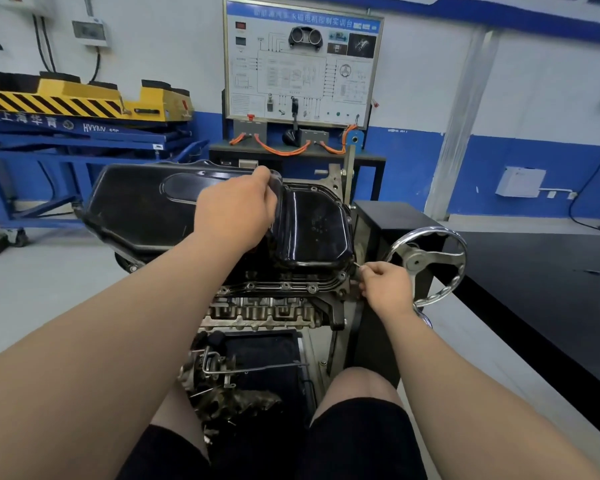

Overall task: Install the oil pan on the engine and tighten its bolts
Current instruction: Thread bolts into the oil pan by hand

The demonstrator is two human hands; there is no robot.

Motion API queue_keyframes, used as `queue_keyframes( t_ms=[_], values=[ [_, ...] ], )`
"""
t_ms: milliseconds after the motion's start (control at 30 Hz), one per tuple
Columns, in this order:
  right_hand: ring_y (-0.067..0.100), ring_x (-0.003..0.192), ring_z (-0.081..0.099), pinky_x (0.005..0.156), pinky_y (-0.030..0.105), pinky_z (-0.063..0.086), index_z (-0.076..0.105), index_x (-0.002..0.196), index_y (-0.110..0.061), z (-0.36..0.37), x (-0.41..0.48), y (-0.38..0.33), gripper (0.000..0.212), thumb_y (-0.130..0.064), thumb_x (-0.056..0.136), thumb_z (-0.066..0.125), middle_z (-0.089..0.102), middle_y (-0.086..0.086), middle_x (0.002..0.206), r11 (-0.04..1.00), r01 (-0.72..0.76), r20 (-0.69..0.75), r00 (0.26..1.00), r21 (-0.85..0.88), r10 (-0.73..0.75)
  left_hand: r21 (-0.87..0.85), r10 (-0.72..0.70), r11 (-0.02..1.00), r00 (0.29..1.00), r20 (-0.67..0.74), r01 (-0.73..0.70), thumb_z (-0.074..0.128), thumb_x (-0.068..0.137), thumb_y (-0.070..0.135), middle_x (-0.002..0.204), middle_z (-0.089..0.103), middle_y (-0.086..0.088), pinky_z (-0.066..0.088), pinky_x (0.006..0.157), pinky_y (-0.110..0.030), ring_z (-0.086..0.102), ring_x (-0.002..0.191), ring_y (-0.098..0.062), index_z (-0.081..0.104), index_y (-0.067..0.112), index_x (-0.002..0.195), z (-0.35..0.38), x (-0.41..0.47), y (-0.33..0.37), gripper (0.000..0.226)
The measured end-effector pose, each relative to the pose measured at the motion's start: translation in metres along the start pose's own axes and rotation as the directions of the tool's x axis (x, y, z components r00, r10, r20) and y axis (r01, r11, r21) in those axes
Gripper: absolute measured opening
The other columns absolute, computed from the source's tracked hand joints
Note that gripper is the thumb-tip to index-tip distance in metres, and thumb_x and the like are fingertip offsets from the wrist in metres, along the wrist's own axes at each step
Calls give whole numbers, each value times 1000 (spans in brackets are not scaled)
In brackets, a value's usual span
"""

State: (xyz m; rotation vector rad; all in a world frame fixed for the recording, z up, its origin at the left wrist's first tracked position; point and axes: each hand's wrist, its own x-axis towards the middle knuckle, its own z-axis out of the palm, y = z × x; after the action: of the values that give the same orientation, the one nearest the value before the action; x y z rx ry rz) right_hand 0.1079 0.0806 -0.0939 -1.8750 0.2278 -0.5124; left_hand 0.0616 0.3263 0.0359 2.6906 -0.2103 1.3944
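Two grips: left fingers (269, 192) curl over oil pan (136, 206); right fingers (370, 270) pinch bolt (356, 264).

oil pan (312, 230) — glossy black, seated on upturned engine (267, 311) | bolt (356, 264) at right corner

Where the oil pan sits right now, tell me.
Head view, centre: the oil pan lies on the engine, gripped by the left hand; the right hand pinches a bolt at its near right corner.

White walls with a blue lower band (520, 168), pale grey floor (49, 282), a wiring training board (302, 60) at the back, yellow-and-blue lift cart (77, 112) over on the left.
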Motion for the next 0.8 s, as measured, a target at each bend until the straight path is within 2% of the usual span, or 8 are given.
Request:
queue_keyframes(
  t_ms=[133, 233, 333, 467, 533, 600, 700, 800],
  values=[
    [26, 87, 67, 83, 43, 55, 69, 103, -14, 1, -2, -4, 19, -16, 87, 57, 71, 10, 94, 998, -38, -6, 999, 54, 38, 17, -13, 1000, 1000, -13, 14, 38, 94, 31, 62, 43, 1, 27, 50, -30, 41, 57, -26, 36, 23, 86, 1, 2, -1, 11],
    [25, 85, 67, 80, 42, 55, 62, 90, -19, 2, -5, -10, 8, -14, 84, 60, 69, 4, 87, 999, -15, 3, 1000, 49, 15, 21, -39, 999, 999, -21, 40, 39, 93, 30, 65, 45, -2, 30, 53, -33, 41, 59, -26, 40, 21, 86, 0, 3, 1, 11],
    [15, 82, 65, 74, 27, 51, 64, 91, -21, 5, -9, -16, 9, -15, 84, 62, 66, -7, 81, 996, 65, 47, 997, -53, -63, 47, -60, 997, 998, -16, 61, 40, 93, 30, 67, 47, -2, 31, 55, -33, 42, 60, -27, 49, 17, 92, -1, 4, 1, 16],
    [14, 88, 62, 83, 37, 51, 63, 96, -24, 6, -12, -22, 10, -21, 87, 61, 64, -8, 91, 967, 132, 74, 990, -219, -119, 51, -74, 996, 997, 2, 74, 41, 93, 31, 67, 47, -1, 30, 55, -32, 43, 61, -27, 51, 17, 94, -2, 8, -2, 17],
    [17, 87, 64, 81, 37, 53, 63, 91, -19, 4, -10, -27, 6, -23, 89, 59, 66, -4, 88, 990, 95, 9, 995, -106, -95, 39, -69, 997, 998, 7, 69, 41, 92, 31, 64, 46, 1, 30, 53, -31, 43, 59, -26, 48, 19, 91, -2, 9, -3, 14],
    [19, 84, 66, 82, 38, 53, 63, 83, -17, 3, -7, -38, 16, -26, 92, 54, 69, 0, 82, 987, 1, -52, 999, 159, 7, 25, -62, 998, 998, 10, 62, 41, 92, 31, 61, 45, 3, 28, 50, -30, 42, 57, -24, 44, 21, 87, -2, 10, -4, 11],
    [20, 83, 68, 79, 39, 56, 58, 79, -16, 8, -3, -61, 24, -28, 96, 47, 71, 5, 86, 857, -222, 67, 974, 464, 216, 26, -63, 998, 998, 18, 63, 41, 91, 31, 62, 49, 2, 27, 49, -29, 43, 57, -23, 42, 22, 85, -1, 10, -5, 11],
    [28, 87, 68, 76, 42, 58, 57, 93, -9, 11, -1, -77, 22, -28, 97, 45, 70, 12, 96, 793, -325, 154, 946, 516, 287, 36, -75, 997, 997, 16, 74, 40, 91, 31, 57, 43, 5, 23, 47, -28, 42, 54, -23, 43, 21, 85, 0, 9, -5, 12]
  ],
)
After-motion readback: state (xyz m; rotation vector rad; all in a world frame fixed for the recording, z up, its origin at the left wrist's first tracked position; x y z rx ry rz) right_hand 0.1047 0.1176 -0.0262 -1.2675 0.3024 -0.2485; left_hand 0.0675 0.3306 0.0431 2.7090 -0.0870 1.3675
